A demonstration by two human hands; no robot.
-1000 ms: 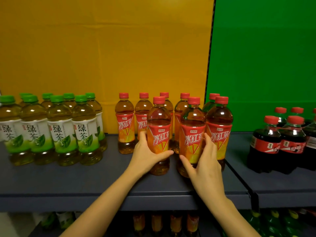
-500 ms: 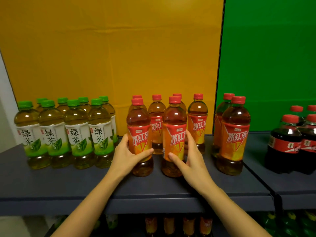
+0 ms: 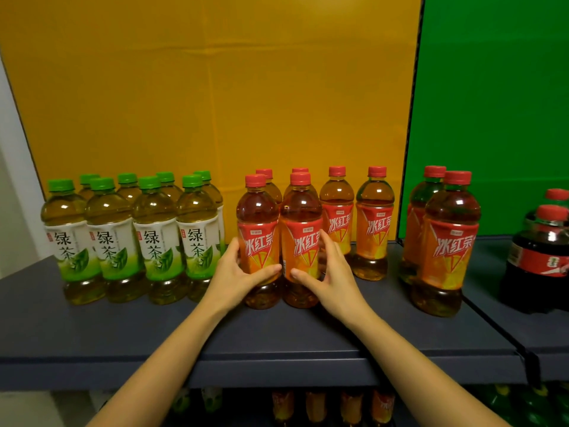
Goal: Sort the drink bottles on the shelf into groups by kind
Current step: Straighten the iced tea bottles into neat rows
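Left hand (image 3: 237, 274) wraps the lower label of a clear plastic red-capped iced-tea bottle with an orange-red label (image 3: 258, 241), thumb across the front, fingers behind. Right hand (image 3: 329, 272) grips a second bottle of the same kind (image 3: 300, 238) in mirror fashion. Both bottles stand upright on the dark grey metal shelf (image 3: 123, 328), touching side to side.

Edges: the left-held bottle stands just beside the nearest green-capped, white-and-green-labelled green tea bottle (image 3: 197, 235), only a narrow gap between. Bare shelf runs in front of all rows out to the front lip. A wider gap opens between the iced-tea row behind the hands and a front red-capped bottle at the shelf's right end (image 3: 446, 241).

Counts: green tea, eight visible, in two rows of four. Iced tea, eight visible: two held, four behind them, two at the right end. Dark cola bottles with red caps (image 3: 542, 257) on the adjoining shelf section to the right: two visible, cut by the frame edge. More bottles show on the level below; too dim to count.

Backdrop: yellow panel (image 3: 200, 87), green panel (image 3: 492, 103) to its right.
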